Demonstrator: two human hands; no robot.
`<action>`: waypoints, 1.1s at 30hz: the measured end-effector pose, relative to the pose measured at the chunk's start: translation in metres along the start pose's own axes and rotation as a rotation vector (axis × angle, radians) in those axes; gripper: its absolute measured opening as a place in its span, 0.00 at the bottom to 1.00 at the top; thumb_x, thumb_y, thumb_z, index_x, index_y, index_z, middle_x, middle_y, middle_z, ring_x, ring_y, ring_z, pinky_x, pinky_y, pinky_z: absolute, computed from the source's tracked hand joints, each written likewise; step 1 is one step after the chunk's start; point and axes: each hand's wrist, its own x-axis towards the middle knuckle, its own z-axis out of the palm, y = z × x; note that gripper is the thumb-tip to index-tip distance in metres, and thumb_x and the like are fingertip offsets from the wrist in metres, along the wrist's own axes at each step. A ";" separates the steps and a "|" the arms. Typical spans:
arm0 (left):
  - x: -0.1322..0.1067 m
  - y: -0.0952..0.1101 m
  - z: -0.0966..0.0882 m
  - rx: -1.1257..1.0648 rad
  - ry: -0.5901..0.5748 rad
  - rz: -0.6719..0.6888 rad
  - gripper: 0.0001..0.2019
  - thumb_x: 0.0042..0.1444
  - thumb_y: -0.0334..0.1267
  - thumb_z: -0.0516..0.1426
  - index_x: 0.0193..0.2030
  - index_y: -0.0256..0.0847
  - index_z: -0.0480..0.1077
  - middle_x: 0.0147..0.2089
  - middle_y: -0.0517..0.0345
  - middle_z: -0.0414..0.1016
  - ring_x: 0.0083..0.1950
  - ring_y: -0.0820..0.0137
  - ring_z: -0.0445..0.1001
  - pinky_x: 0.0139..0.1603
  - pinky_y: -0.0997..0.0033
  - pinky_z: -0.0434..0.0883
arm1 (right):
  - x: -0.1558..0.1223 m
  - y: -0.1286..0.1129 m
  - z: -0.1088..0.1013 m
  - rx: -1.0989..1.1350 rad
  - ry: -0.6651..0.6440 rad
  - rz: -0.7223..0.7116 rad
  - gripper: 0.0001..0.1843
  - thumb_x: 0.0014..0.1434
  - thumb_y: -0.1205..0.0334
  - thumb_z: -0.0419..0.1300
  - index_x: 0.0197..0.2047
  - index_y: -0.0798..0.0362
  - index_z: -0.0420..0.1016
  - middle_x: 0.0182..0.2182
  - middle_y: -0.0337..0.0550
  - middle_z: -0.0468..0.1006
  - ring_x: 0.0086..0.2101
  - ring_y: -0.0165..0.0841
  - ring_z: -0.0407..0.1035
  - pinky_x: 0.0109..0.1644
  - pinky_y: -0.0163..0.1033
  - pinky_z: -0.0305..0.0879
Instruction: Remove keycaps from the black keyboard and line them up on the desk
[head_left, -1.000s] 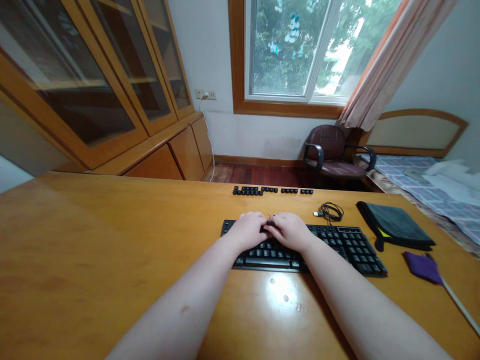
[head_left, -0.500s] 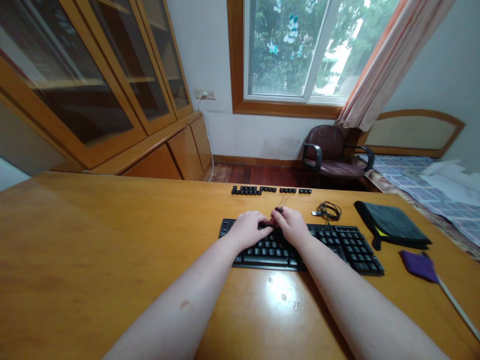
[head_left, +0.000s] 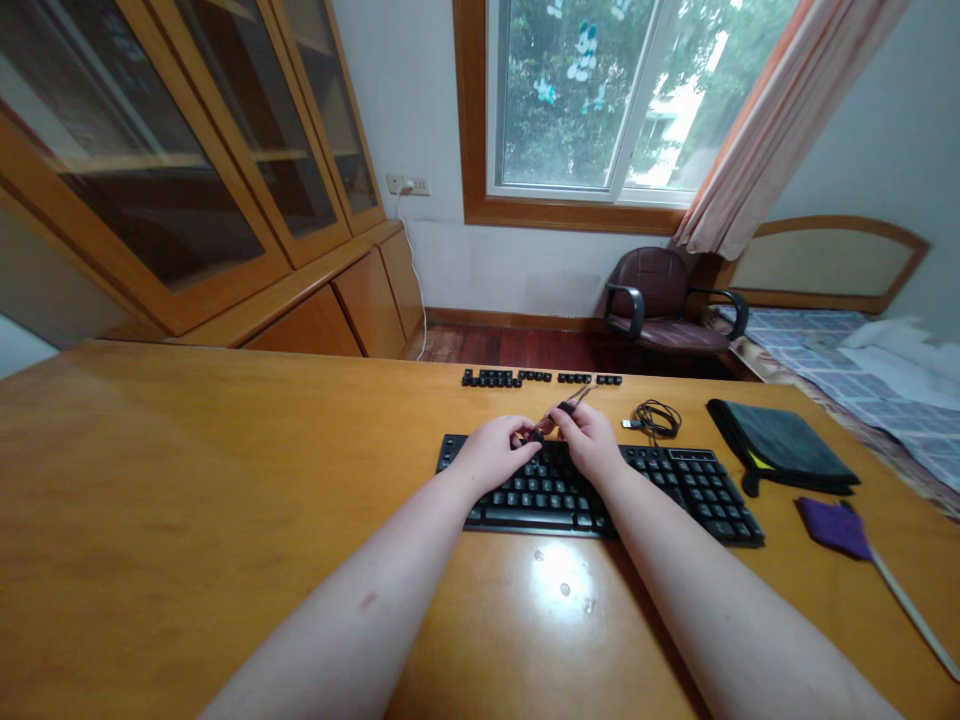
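A black keyboard (head_left: 525, 518) lies on the wooden desk under both my hands. My right hand (head_left: 596, 442) is closed around a keycap puller (head_left: 566, 408), its dark handle between thumb and fingers and its thin wire prongs sticking up and away. Just left of it, my left hand (head_left: 495, 455) pinches a small black keycap (head_left: 537, 436) above the upper rows of keys. Both hands are close together, fingertips nearly meeting. My fingers hide part of the keyboard's upper left half.
Loose black keycaps (head_left: 491, 379) stand in rows along the desk's far edge. A coiled USB cable (head_left: 657, 420) lies behind the keyboard. To the right are a folded dark cloth (head_left: 784, 445) and a purple duster-like piece (head_left: 834, 528) with a pale handle.
The puller has tilted, its wires now showing farther right and more clearly. My hands have lifted slightly, and a keycap now shows at my left fingertips.
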 end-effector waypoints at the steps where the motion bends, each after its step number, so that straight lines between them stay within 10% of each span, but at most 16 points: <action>1: 0.000 -0.001 0.000 -0.005 0.003 0.001 0.13 0.52 0.41 0.56 0.43 0.43 0.72 0.37 0.59 0.74 0.35 0.69 0.69 0.39 0.71 0.66 | 0.000 -0.001 -0.001 -0.027 -0.022 -0.024 0.18 0.60 0.51 0.51 0.30 0.55 0.73 0.28 0.44 0.77 0.31 0.33 0.72 0.36 0.37 0.67; 16: 0.001 -0.004 0.000 -0.135 0.007 0.013 0.13 0.54 0.41 0.53 0.39 0.40 0.76 0.33 0.57 0.77 0.38 0.66 0.73 0.43 0.69 0.67 | 0.000 -0.007 -0.005 -0.045 -0.211 -0.185 0.13 0.61 0.58 0.52 0.36 0.52 0.77 0.33 0.43 0.78 0.36 0.34 0.71 0.41 0.38 0.66; 33: 0.011 -0.016 -0.001 -0.519 0.123 -0.116 0.11 0.52 0.39 0.57 0.40 0.37 0.73 0.41 0.52 0.77 0.43 0.66 0.74 0.48 0.66 0.68 | -0.004 -0.003 -0.001 0.120 -0.031 -0.201 0.12 0.60 0.57 0.54 0.35 0.53 0.76 0.34 0.46 0.77 0.38 0.35 0.71 0.45 0.43 0.67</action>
